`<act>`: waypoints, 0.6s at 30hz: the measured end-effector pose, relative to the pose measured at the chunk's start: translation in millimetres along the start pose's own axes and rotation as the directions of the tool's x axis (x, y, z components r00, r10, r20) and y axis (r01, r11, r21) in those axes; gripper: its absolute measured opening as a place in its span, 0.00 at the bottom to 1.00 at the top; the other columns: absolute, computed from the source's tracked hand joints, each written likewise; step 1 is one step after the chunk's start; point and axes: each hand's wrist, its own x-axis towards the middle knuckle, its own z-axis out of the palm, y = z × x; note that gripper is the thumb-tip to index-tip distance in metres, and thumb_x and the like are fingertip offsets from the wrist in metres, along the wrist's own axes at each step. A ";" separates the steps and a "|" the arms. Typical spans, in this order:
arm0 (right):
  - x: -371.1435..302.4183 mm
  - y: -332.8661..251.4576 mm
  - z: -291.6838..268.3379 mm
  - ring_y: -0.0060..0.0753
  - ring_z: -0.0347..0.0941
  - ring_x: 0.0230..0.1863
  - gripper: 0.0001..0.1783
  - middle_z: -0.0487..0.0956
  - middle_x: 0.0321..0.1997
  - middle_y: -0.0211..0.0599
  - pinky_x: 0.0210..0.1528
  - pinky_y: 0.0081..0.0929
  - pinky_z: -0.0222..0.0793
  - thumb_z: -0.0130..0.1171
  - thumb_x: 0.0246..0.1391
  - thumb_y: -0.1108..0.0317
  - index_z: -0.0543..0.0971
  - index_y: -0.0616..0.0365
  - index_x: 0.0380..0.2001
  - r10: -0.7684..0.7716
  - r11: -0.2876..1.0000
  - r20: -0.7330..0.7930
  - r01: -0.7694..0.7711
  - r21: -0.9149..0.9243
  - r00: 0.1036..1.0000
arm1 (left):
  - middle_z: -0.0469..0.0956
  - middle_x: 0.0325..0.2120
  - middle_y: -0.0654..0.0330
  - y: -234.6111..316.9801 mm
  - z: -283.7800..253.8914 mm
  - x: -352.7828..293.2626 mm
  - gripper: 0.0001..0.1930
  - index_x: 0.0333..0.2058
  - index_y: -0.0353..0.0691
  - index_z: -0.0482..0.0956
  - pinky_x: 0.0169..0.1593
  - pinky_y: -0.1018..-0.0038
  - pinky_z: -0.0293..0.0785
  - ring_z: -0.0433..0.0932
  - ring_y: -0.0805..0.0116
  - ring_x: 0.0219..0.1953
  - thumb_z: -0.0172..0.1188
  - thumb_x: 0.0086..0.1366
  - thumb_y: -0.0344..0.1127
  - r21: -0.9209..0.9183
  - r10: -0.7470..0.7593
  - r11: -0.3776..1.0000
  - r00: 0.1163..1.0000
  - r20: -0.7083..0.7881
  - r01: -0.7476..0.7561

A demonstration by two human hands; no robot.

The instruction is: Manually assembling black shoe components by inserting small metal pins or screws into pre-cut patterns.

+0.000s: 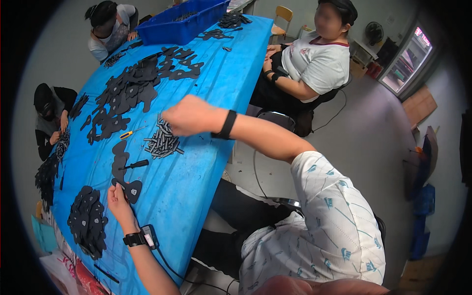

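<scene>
My left hand [119, 204] is closed on the edge of a flat black lobed piece [132, 191] that bears a small pale emblem. My right hand [189, 116] is just above the upper side of a pile of short grey-and-black sticks [163, 141]. Its fingers are curled in, and whatever they hold is hidden. Between my hands lie a black-handled screwdriver [136, 164] and another black lobed piece [120, 150]. A yellow-handled screwdriver [129, 133] rests beside the stick pile.
A blue-covered table [189, 191] bears a heap of black pieces [88, 221] at near left and a larger spread [130, 88] farther off. A blue crate [182, 24] stands at the far end. One person [314, 64] sits at right; two others work along the left side.
</scene>
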 end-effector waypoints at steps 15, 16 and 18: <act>33.7 -55.0 60.4 0.45 0.76 0.38 0.16 0.79 0.34 0.44 0.39 0.36 0.71 0.58 0.47 0.62 0.77 0.61 0.38 -0.046 0.927 0.373 -0.099 0.363 0.927 | 0.82 0.31 0.63 -2.8 8.3 -8.3 0.07 0.35 0.37 0.75 0.24 0.86 0.57 0.63 0.88 0.21 0.54 0.66 0.34 -0.046 0.026 0.999 0.998 -0.054 -0.029; 42.4 -77.0 69.3 0.46 0.75 0.42 0.19 0.78 0.38 0.42 0.43 0.37 0.70 0.59 0.48 0.60 0.75 0.61 0.40 -0.065 0.937 0.354 -0.065 0.343 0.933 | 0.82 0.32 0.62 -1.0 5.5 -11.7 0.06 0.35 0.37 0.75 0.23 0.86 0.57 0.63 0.88 0.21 0.53 0.67 0.33 -0.053 0.005 0.999 0.998 -0.069 -0.009; 62.2 -103.4 83.4 0.46 0.75 0.43 0.19 0.78 0.40 0.42 0.44 0.38 0.70 0.59 0.48 0.59 0.75 0.61 0.40 -0.057 0.962 0.377 -0.050 0.268 0.924 | 0.82 0.33 0.62 6.6 2.2 -15.1 0.06 0.34 0.39 0.75 0.21 0.87 0.55 0.62 0.88 0.20 0.54 0.66 0.34 -0.061 -0.010 0.998 0.996 -0.086 0.004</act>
